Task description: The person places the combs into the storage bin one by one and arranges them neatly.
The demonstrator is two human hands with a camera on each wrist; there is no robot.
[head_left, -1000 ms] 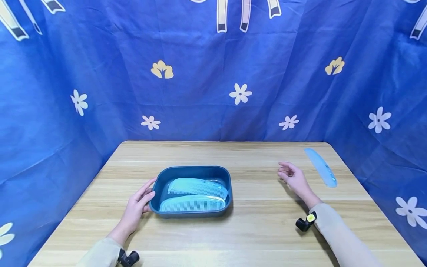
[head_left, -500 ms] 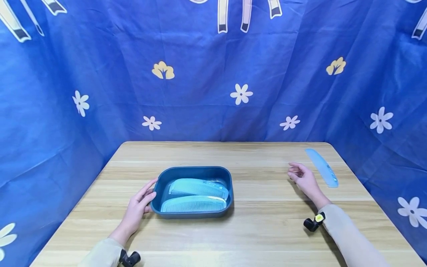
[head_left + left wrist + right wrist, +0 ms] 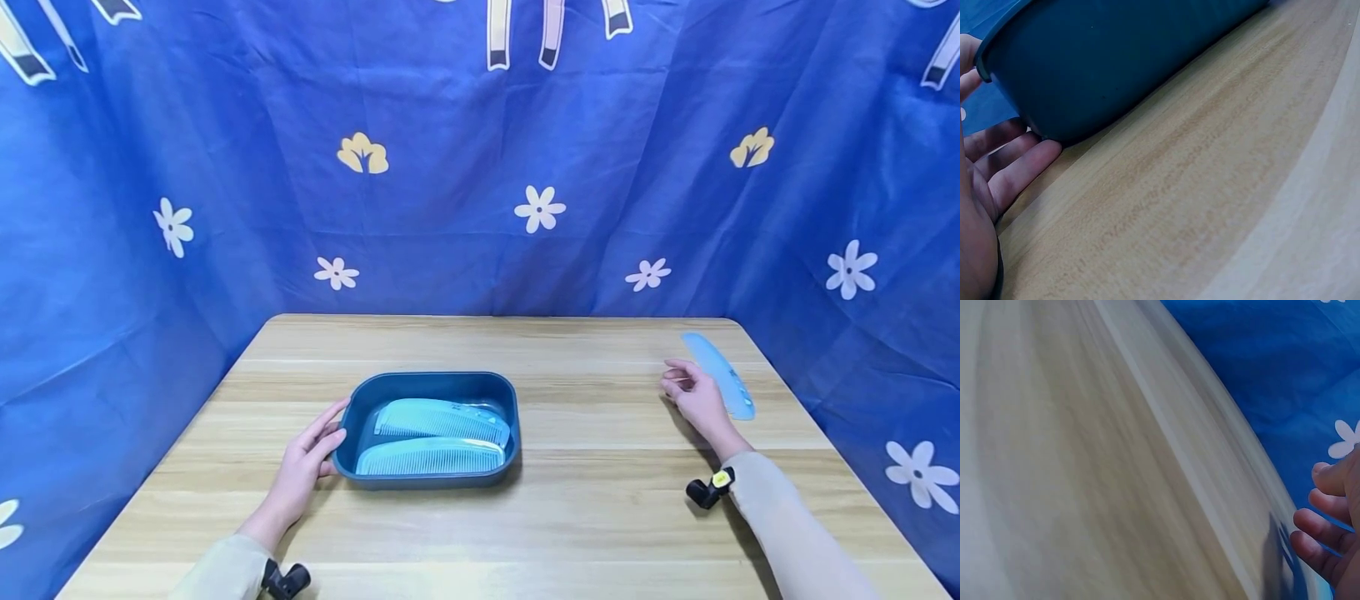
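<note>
A dark blue plastic basin (image 3: 426,481) stands on the table, left of the middle in the head view. Two light blue combs lie inside it: a far comb (image 3: 442,419) and a near comb (image 3: 431,457). My left hand (image 3: 298,467) holds the basin's left end, thumb at the rim; in the left wrist view, fingers (image 3: 1025,172) touch its lower side. My right hand (image 3: 701,408), fingers loosely bent and holding nothing, hovers just left of a third blue comb (image 3: 720,371). The hand partly hides that comb, which lies flat at the far right.
The wooden table (image 3: 570,517) has rounded far corners. A blue printed cloth (image 3: 450,208) hangs behind it and along both sides. A small black camera (image 3: 708,490) sits on the right wrist, another black camera (image 3: 285,579) on the left wrist.
My right hand has moved rightward, up beside the lone comb. My left hand, the basin and the combs keep their places, with only a slight shift of the head view.
</note>
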